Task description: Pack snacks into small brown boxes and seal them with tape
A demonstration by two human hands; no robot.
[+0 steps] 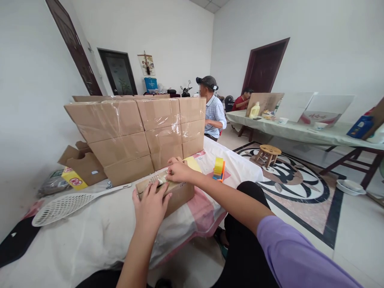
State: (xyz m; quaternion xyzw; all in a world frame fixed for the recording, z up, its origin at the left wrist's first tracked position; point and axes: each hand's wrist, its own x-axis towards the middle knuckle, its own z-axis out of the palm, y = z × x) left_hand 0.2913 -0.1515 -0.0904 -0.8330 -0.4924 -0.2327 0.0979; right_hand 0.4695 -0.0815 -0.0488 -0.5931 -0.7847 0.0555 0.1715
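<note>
A small brown cardboard box (180, 198) lies on the cloth-covered table in front of me. Across its top runs a shiny, wrinkled strip of clear tape (161, 177). My left hand (152, 200) rests on the left part of the box, its fingers spread over the top and near side. At the far right end of the strip, my right hand (181, 172) is closed in a pinch on the tape; its fingertips are partly hidden. Right of the box stands a tape dispenser (219, 170) with a yellow roll.
Taped cartons (120, 140) form a wall behind the box. A white slotted flyswatter (64, 204) and an opened carton (87, 164) lie to the left. A person (213, 108) sits beyond the cartons; another is at a far table (300, 130). A stool (269, 152) stands right.
</note>
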